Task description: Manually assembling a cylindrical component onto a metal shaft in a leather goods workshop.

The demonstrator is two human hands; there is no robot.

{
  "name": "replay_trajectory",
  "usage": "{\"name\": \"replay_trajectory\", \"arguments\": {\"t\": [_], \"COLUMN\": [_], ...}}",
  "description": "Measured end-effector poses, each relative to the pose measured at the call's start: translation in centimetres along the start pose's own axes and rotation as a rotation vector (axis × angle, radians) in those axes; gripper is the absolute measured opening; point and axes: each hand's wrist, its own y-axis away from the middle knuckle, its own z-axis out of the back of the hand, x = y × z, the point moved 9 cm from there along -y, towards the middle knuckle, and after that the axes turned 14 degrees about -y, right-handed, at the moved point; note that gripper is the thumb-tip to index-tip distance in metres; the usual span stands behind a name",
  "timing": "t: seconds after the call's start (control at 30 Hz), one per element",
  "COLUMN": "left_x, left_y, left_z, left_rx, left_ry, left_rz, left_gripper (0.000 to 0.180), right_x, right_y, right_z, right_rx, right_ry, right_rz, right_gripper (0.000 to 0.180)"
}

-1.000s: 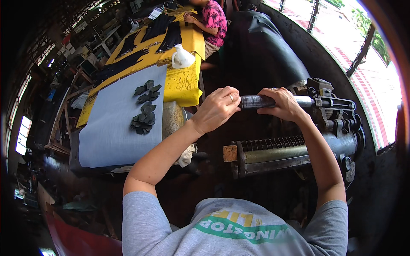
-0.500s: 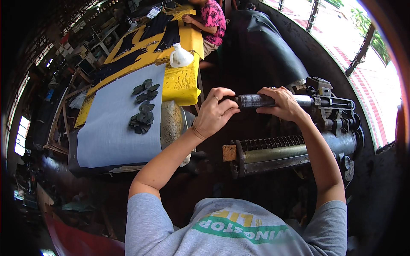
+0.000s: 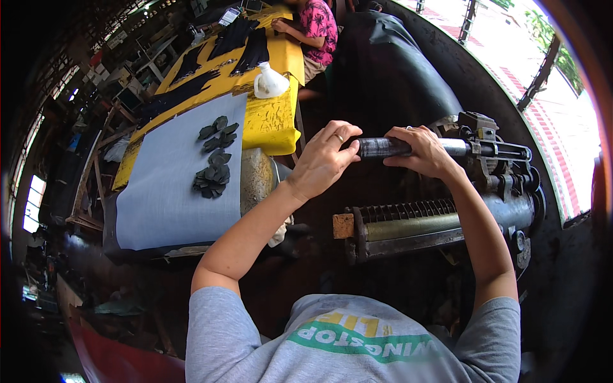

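A dark, worn metal roller (image 3: 378, 147) reaches sideways from the machine (image 3: 488, 150) on my right. At its free end my left hand (image 3: 327, 158) has its fingers curled and its thumb touching the tip. Farther along, my right hand (image 3: 423, 152) is closed over the roller, thumb below and fingers above. Past the right hand, a brighter stretch of bar runs into the machine's head. Under the roller lies the machine's lower arm (image 3: 408, 231), with a ribbed top, a brass-coloured strip and a wooden block (image 3: 343, 226) at its end.
To the left, a grey sheet (image 3: 172, 172) bears dark green petal-like pieces (image 3: 217, 156). A stone block (image 3: 257, 182) stands beside it. A white jug (image 3: 271, 82) and dark cloth-like strips rest on the yellow table cover (image 3: 274, 121), where a person in a pink shirt (image 3: 317, 30) works.
My left hand has shifted slightly right and up, closer onto the roller's free end. My right hand stays on the roller in nearly the same place.
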Motion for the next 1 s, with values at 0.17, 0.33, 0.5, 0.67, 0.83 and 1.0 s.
{"name": "replay_trajectory", "arguments": {"t": [0.17,0.33,0.5,0.67,0.83,1.0], "left_x": [-1.2,-0.4,1.7,4.2,6.4,6.0], "left_y": [1.3,2.5,3.0,3.1,5.9,5.8], "left_z": [0.4,0.6,0.3,-0.1,-6.9,-7.3], "left_rx": [-0.117,-0.190,-0.143,-0.090,0.212,0.286], "left_ry": [-0.102,-0.062,0.172,0.283,0.917,0.909], "left_rz": [-0.054,-0.020,0.160,0.414,0.989,1.049], "left_gripper": [0.018,0.024,0.021,0.026,0.040,0.037], "right_x": [0.0,0.1,0.1,0.0,-0.2,0.0], "right_y": [0.1,0.0,0.2,0.0,0.2,0.0], "right_z": [0.1,0.1,0.2,0.0,0.1,-0.1], "right_rx": [0.005,-0.010,-0.016,-0.007,-0.003,-0.011], "right_ry": [-0.007,0.007,0.026,0.019,0.013,0.006], "right_rz": [-0.011,0.000,0.005,0.003,-0.014,-0.004], "right_gripper": [0.044,0.044,0.044,0.044,0.043,0.044]}}
